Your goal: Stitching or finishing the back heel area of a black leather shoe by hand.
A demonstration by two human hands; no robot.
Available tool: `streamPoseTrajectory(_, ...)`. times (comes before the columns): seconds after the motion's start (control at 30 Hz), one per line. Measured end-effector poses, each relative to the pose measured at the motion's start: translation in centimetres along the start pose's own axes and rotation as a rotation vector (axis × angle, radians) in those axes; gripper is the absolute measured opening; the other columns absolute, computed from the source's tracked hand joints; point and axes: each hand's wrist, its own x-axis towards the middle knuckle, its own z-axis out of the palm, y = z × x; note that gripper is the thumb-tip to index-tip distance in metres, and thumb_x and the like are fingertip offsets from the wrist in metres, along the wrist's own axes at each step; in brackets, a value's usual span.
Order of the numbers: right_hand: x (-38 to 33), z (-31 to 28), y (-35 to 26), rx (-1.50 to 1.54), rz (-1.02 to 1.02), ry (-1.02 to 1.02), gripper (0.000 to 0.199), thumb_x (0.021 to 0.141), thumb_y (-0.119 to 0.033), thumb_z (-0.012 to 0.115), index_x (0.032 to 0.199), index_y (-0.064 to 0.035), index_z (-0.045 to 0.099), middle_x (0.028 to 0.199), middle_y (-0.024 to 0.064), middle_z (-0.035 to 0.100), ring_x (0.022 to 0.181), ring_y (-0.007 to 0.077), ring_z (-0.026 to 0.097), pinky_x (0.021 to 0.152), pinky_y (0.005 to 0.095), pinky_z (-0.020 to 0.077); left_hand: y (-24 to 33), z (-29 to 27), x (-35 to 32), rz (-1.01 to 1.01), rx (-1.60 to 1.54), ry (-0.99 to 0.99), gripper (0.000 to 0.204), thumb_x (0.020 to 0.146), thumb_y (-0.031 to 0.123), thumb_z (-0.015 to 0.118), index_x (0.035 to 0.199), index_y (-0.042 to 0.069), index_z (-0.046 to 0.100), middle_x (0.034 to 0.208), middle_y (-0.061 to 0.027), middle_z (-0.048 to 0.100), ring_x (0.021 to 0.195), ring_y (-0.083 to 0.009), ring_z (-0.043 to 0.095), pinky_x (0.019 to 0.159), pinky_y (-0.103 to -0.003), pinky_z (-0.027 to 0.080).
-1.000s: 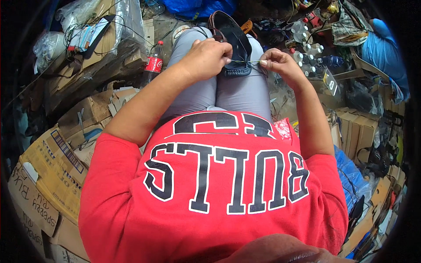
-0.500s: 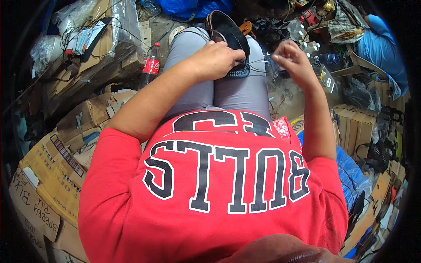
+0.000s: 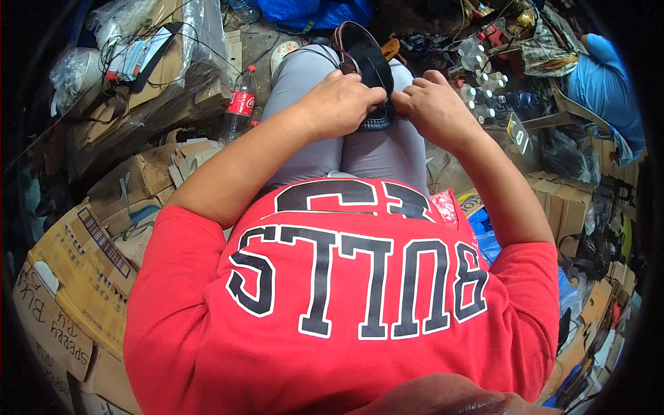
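Note:
A dark sandal (image 3: pixel 365 59) with brown straps lies sole up on my lap, over my grey trousers. My left hand (image 3: pixel 341 104) is closed around its near end, fingers curled over the edge. My right hand (image 3: pixel 434 107) sits right beside it, fingertips pinched against the same end of the sandal. Whether something thin is held between the right fingers is too small to tell. The near end of the sandal is hidden under both hands.
A plastic soda bottle with a red label (image 3: pixel 240 104) stands left of my thigh. Flattened cardboard boxes (image 3: pixel 76 263) pile up at the left. Small bottles (image 3: pixel 477 93), tools and bags crowd the right, with a blue bundle (image 3: pixel 602 76) beyond.
My right hand had swung out to the right, away from the sandal, and has now come back against it. The left hand kept its hold.

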Motion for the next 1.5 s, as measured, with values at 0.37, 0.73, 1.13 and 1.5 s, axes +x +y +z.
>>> streamPoseTrajectory(0.37, -7.5, 4.7, 6.5, 0.158, 0.28, 0.064, 0.002, 0.078, -0.01, 0.059, 0.078, -0.0111, 0.057, 0.072, 0.0033, 0.061, 0.076, 0.0242, 0.058, 0.08, 0.0353, 0.0395, -3.3, -5.5, -9.1, -0.124, 0.102, -0.007, 0.015, 0.081, 0.005, 0.051, 0.093, 0.009, 0.057, 0.081, -0.0073, 0.059, 0.083, -0.0251, 0.055, 0.077, -0.039, 0.037)
streamPoseTrajectory(0.73, -0.1, -1.8, 2.0, 2.064, 0.289, 0.853, 0.019, 0.09, -0.022, 0.059, 0.091, -0.0028, 0.059, 0.085, 0.0049, 0.061, 0.075, 0.0144, 0.056, 0.075, 0.0284, 0.0421, -0.1, -9.2, -4.0, -0.012, -1.089, 0.466, 0.013, 0.091, 0.012, 0.057, 0.088, 0.0, 0.06, 0.083, -0.0059, 0.061, 0.083, -0.0139, 0.059, 0.076, -0.027, 0.048)
streamPoseTrajectory(1.13, -12.4, 4.4, 8.1, 0.626, 0.661, -0.137, 0.024, 0.078, -0.02, 0.066, 0.089, 0.0007, 0.063, 0.073, 0.0099, 0.058, 0.069, 0.0167, 0.055, 0.065, 0.0311, 0.0449, -6.3, -11.7, -13.1, -0.421, 0.039, 0.145, 0.012, 0.079, 0.01, 0.066, 0.087, 0.001, 0.065, 0.082, -0.0103, 0.062, 0.077, -0.0234, 0.059, 0.071, -0.031, 0.047)
streamPoseTrajectory(1.5, -25.7, 10.4, 15.1, 0.238, 1.033, -0.275, 0.022, 0.078, -0.017, 0.061, 0.095, -0.0043, 0.068, 0.09, 0.0177, 0.067, 0.082, 0.0301, 0.065, 0.073, 0.0373, 0.0497, -10.8, -18.0, -19.2, -1.08, 0.37, 0.445, 0.026, 0.082, 0.029, 0.061, 0.099, 0.01, 0.068, 0.094, -0.0138, 0.065, 0.086, -0.0271, 0.062, 0.079, -0.036, 0.047)
